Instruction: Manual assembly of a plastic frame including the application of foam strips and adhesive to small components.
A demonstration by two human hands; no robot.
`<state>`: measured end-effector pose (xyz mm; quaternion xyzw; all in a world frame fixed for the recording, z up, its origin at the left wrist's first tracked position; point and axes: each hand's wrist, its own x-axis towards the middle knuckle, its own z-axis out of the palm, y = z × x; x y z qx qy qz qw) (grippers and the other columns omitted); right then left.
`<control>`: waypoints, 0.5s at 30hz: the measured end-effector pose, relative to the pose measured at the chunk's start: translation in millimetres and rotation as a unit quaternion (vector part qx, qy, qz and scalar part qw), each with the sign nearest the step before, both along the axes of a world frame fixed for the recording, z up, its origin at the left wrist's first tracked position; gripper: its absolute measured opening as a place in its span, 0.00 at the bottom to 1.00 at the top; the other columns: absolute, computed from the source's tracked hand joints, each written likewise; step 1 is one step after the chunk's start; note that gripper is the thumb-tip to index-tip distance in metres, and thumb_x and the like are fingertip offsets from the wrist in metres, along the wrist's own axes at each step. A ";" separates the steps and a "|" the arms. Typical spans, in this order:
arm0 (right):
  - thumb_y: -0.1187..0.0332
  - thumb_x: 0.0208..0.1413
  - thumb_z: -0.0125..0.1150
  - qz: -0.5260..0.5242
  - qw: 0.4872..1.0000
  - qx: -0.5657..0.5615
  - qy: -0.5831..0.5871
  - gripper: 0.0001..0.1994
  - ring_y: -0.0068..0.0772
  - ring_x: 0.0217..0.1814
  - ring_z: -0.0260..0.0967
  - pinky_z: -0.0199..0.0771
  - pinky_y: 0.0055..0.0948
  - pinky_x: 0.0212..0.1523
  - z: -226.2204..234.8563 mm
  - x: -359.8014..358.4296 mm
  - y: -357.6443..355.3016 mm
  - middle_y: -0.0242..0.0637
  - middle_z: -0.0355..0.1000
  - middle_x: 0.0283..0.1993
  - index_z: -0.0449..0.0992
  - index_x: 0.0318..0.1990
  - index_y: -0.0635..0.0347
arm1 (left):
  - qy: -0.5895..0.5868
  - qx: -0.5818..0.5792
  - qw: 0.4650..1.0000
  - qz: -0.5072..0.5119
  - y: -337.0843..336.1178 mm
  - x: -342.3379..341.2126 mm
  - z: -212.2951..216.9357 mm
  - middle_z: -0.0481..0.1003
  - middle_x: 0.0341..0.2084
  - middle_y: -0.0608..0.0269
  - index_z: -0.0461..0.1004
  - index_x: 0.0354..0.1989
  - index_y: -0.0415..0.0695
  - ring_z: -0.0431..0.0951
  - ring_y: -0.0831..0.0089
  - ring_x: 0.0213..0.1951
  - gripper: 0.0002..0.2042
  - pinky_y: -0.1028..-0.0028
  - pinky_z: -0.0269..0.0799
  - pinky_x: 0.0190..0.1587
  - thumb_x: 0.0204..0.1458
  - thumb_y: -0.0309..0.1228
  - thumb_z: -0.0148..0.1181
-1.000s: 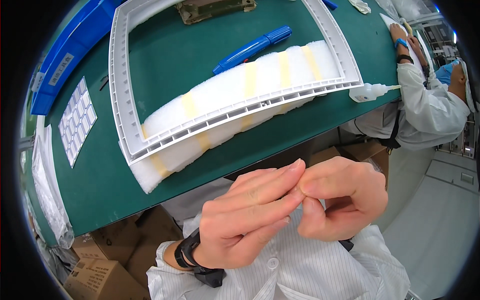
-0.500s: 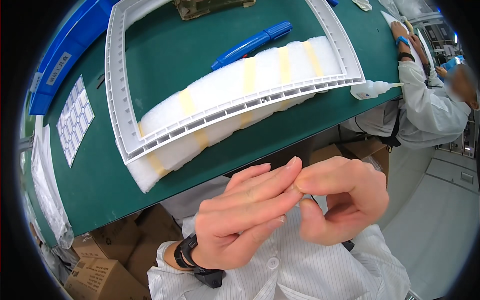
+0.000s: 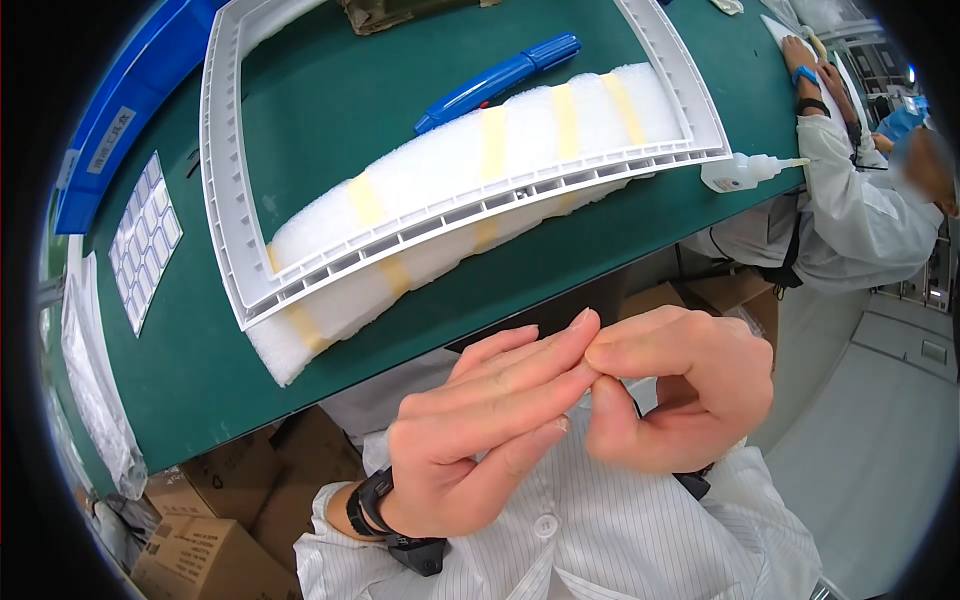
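My left hand (image 3: 480, 430) is held above my lap with its fingers stretched out and lying side by side. My right hand (image 3: 690, 390) is curled. Its thumb and forefinger close on the tips of the left fingers, and anything between them is hidden. Beyond my hands a white plastic frame (image 3: 225, 200) with ribbed edges rests over a white foam pad (image 3: 430, 180) crossed by yellow tape strips. Inside the frame lies a blue pen-shaped tool (image 3: 500, 82). Near the frame's right corner a small white squeeze bottle (image 3: 735, 175) with a thin nozzle lies on its side.
A green-topped table (image 3: 190, 400) carries these things. To the left are a blue bin (image 3: 130, 110), a sheet of labels (image 3: 145, 245) and clear plastic wrap (image 3: 95, 370). Cardboard boxes (image 3: 215, 560) stand below. A co-worker in a white sleeve (image 3: 860, 220) works at the right.
The right thumb has moved up and left, closing toward the forefinger at the left fingertips. The frame and table have shifted slightly in the picture; the left hand stays nearly still.
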<state>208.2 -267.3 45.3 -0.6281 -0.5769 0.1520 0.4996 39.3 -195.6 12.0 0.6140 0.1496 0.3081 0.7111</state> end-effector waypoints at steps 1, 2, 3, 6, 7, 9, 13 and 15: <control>0.81 0.32 0.64 0.000 1.000 0.000 0.001 0.10 0.26 0.20 0.73 0.73 0.19 0.22 0.7 0.2 -0.9 0.32 0.77 0.26 0.79 0.28 0.60 | -0.007 -0.009 1.000 -0.004 -0.4 0.4 -0.3 0.71 0.55 0.38 0.76 0.51 0.33 0.73 0.54 0.59 0.17 0.61 0.58 0.63 0.51 0.17 0.58; 0.81 0.32 0.64 -0.003 1.000 -0.005 0.004 0.11 0.27 0.20 0.73 0.73 0.19 0.23 0.7 0.3 -2.2 0.33 0.77 0.26 0.79 0.28 0.60 | -0.014 -0.018 1.000 -0.008 -0.7 0.3 -1.3 0.71 0.55 0.38 0.76 0.51 0.33 0.73 0.54 0.58 0.17 0.60 0.58 0.63 0.50 0.17 0.58; 0.81 0.31 0.64 -0.006 1.000 -0.010 0.006 0.11 0.28 0.20 0.73 0.73 0.20 0.23 0.8 0.9 -3.5 0.34 0.77 0.26 0.79 0.28 0.61 | -0.013 -0.018 1.000 -0.009 -1.7 1.4 -1.7 0.71 0.55 0.38 0.76 0.51 0.33 0.73 0.54 0.58 0.17 0.60 0.58 0.63 0.50 0.17 0.58; 0.82 0.30 0.64 0.017 0.999 0.010 0.026 0.12 0.30 0.20 0.73 0.74 0.21 0.24 6.7 8.1 -6.6 0.36 0.77 0.26 0.80 0.29 0.61 | -0.044 -0.049 0.998 0.016 -4.3 2.1 -2.8 0.75 0.50 0.40 0.78 0.47 0.33 0.76 0.56 0.55 0.15 0.59 0.61 0.61 0.50 0.17 0.60; 0.82 0.29 0.65 0.006 0.999 0.013 0.048 0.13 0.32 0.21 0.74 0.75 0.21 0.24 8.9 5.1 -9.1 0.37 0.77 0.26 0.81 0.30 0.61 | -0.043 -0.075 0.996 0.018 -4.6 0.3 -3.7 0.77 0.47 0.43 0.79 0.44 0.34 0.78 0.58 0.52 0.13 0.59 0.63 0.60 0.48 0.17 0.62; 0.82 0.29 0.65 0.036 0.998 -0.004 0.041 0.13 0.32 0.22 0.74 0.75 0.22 0.24 10.7 5.0 -11.1 0.37 0.77 0.26 0.80 0.29 0.61 | -0.042 -0.101 0.994 0.020 -4.8 0.1 -6.7 0.79 0.43 0.45 0.81 0.40 0.35 0.81 0.60 0.49 0.11 0.59 0.65 0.59 0.47 0.18 0.65; 0.80 0.30 0.68 0.083 0.996 -0.033 0.007 0.12 0.32 0.22 0.74 0.75 0.22 0.23 17.4 5.2 -8.9 0.36 0.76 0.26 0.80 0.29 0.60 | -0.021 -0.075 0.996 0.041 -4.5 2.2 -5.7 0.81 0.37 0.49 0.81 0.33 0.38 0.82 0.60 0.43 0.05 0.59 0.66 0.58 0.46 0.21 0.67; 0.80 0.30 0.69 0.085 0.995 -0.038 -0.016 0.12 0.31 0.22 0.74 0.75 0.22 0.22 15.0 3.1 -8.4 0.36 0.76 0.26 0.80 0.29 0.60 | -0.003 -0.056 0.997 0.044 -4.0 0.9 -5.3 0.81 0.36 0.48 0.81 0.33 0.37 0.82 0.56 0.44 0.04 0.58 0.64 0.59 0.48 0.23 0.66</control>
